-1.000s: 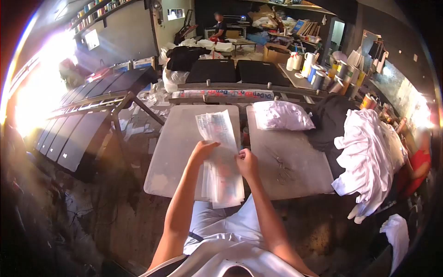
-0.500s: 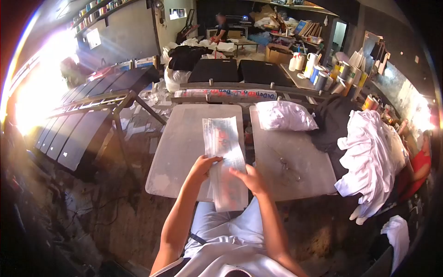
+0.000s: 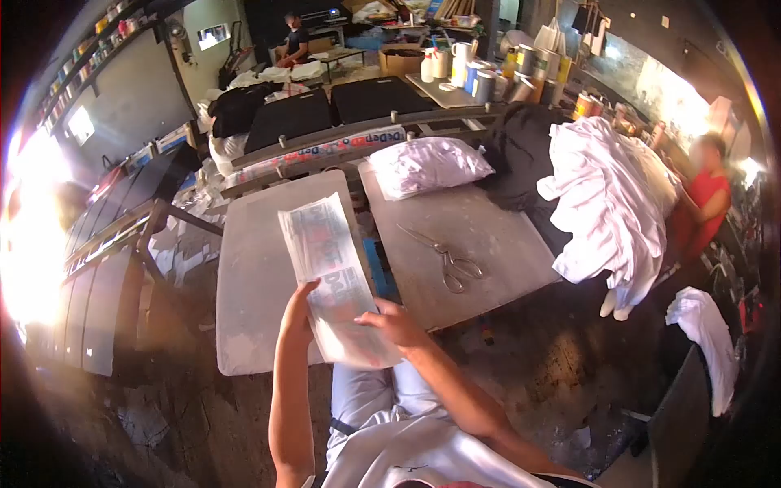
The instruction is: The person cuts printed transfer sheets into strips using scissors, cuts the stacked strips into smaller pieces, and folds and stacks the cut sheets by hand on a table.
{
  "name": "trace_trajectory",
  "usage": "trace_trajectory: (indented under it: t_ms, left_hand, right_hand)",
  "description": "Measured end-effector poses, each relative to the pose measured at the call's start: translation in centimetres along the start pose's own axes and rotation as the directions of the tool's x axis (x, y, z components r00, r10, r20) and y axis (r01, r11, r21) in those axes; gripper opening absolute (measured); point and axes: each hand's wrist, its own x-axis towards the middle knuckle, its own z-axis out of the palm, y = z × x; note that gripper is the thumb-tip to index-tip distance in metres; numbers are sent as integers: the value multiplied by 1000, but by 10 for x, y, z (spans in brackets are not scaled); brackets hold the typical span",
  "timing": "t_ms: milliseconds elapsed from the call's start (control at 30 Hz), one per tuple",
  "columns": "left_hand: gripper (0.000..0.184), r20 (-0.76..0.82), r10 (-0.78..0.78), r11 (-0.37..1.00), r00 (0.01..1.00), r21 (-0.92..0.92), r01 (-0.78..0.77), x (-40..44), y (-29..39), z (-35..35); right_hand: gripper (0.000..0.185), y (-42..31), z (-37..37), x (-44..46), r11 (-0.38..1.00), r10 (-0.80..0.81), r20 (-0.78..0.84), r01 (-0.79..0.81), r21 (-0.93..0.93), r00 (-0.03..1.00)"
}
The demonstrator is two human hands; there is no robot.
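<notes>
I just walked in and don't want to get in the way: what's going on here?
A person's left hand and right hand hold a stack of long, pale printed sheets over a flat grey board. To the right, on a second flat grey board, lie silver metal scissors and a puffy white bundle; neither hand touches those.

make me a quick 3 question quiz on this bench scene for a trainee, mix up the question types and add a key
1. True or false: the silver metal scissors lie on the right-side flat grey board.

2. What do the left hand and right hand hold?
A) a white garment
B) the stack of long, pale printed sheets
C) a paint tin

3. Which is nearer the right hand: the scissors or the shiny white pillow-shaped bundle?

Key: 1 true; 2 B; 3 the scissors.
</notes>
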Motion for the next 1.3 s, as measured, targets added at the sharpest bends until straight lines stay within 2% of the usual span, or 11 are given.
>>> trace_trajectory:
  t_ms: [100,200,333,400,700,800,900,967,1033,1167,1300]
  left_hand:
    - [41,4,-29,997,1000,-70,29,-6,-25,-4]
    - [49,-201,-48,962,978,254,99,-13,-32,-3]
    - [64,-6,74,996,997,-59,-74,-32,-26,21]
    - [80,422,67,941,904,-327,83,-55,-7,45]
    - [89,339,360,796,869,-597,-97,-32,7,50]
    - [94,493,379,701,783,-705,105,-36,3,61]
    - [111,464,434,794,772,-602,-85,-48,-7,84]
    - [114,618,356,806,701,-582,104,-44,-21,77]
    - [113,609,296,824,736,-552,125,-40,-32,61]
    - [108,611,224,798,759,-562,218,-47,-50,48]
    - [110,593,337,934,732,-311,-177,-51,-14,58]
  right_hand:
    - [39,-6,13,-17,982,182,-9,-181,59,983]
    - [44,8,10,-22,992,126,52,-125,-20,991]
    - [55,-42,1,-38,954,127,137,-83,-287,982]
    - [65,-66,-1,-52,945,266,261,-199,-258,928]
    - [68,-33,-11,-117,927,315,288,-227,-299,904]
    - [78,-26,-1,-140,839,412,358,-502,209,838]
    - [103,12,28,-130,498,98,615,-573,651,783]
    - [106,48,22,-128,478,125,604,-581,659,787]
    - [106,87,14,-128,406,-136,689,-595,694,712]
    - [95,51,7,-145,660,200,613,-568,492,764]
    - [84,4,9,-115,930,327,499,-368,-18,802]
